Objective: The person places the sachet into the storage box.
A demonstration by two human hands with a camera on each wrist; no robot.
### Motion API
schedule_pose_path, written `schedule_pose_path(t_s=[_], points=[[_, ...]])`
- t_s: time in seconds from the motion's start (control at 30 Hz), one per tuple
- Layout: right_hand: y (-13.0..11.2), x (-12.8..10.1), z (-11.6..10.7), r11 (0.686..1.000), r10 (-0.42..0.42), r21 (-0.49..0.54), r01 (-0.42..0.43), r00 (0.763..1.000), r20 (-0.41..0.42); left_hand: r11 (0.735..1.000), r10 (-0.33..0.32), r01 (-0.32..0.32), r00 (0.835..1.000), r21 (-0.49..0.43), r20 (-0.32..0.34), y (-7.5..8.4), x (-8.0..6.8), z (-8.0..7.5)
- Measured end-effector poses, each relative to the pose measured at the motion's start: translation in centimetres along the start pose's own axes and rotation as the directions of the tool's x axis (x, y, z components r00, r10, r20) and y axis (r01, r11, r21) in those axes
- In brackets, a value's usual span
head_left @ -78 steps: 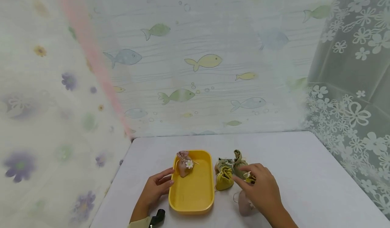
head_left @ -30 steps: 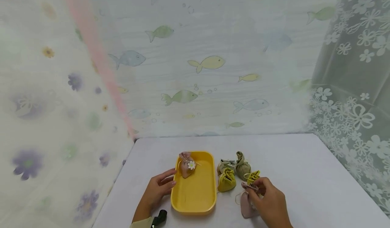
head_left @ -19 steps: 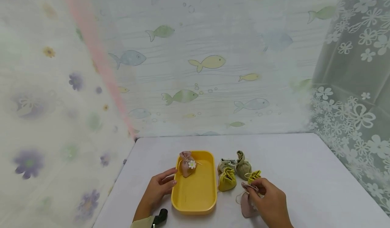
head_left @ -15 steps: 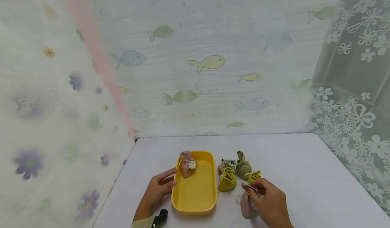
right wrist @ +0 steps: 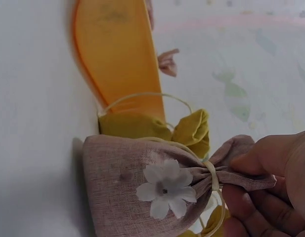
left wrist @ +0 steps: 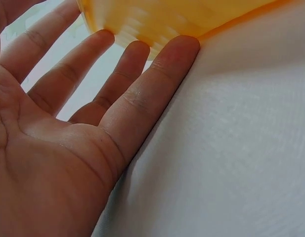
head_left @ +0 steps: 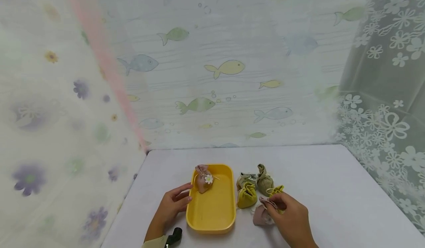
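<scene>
Pinching the gathered neck of a pink drawstring pouch (head_left: 261,215), the right hand (head_left: 292,222) holds it on the white table (head_left: 332,189), just right of the yellow tray (head_left: 212,213). A white flower decorates the pouch front. Left hand (head_left: 170,208): fingers straight, tips touching the tray's left rim, holding nothing. In tray, far end: second pink pouch (head_left: 202,178) with flower. Between tray and right hand: mustard pouch (head_left: 246,196), grey-green pouch (head_left: 245,179), olive pouch (head_left: 264,181), small yellow pouch (head_left: 276,190) partly hidden by the fingers.
</scene>
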State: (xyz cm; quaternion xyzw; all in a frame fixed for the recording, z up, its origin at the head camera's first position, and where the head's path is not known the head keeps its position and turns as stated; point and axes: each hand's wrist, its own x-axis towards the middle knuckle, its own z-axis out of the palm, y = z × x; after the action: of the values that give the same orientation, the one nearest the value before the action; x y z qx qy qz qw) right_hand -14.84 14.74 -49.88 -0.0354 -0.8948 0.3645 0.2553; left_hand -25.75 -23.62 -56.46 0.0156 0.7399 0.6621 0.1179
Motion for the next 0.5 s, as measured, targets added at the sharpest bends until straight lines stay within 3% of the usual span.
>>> schedule_pose_path(t_s=[0.3, 0.5], points=[[-0.7, 0.3, -0.1, 0.999, -0.032, 0.014, 0.032, 0.999, -0.014, 1.000, -0.012, 0.012, 1.000, -0.012, 0.021, 0.0, 0.1, 0.0], [-1.3, 0.6, -0.2, 0.997, -0.067, 0.031, 0.068, 0.998, -0.014, 0.999, 0.005, -0.005, 1.000, 0.046, 0.009, 0.5, 0.0, 0.1]])
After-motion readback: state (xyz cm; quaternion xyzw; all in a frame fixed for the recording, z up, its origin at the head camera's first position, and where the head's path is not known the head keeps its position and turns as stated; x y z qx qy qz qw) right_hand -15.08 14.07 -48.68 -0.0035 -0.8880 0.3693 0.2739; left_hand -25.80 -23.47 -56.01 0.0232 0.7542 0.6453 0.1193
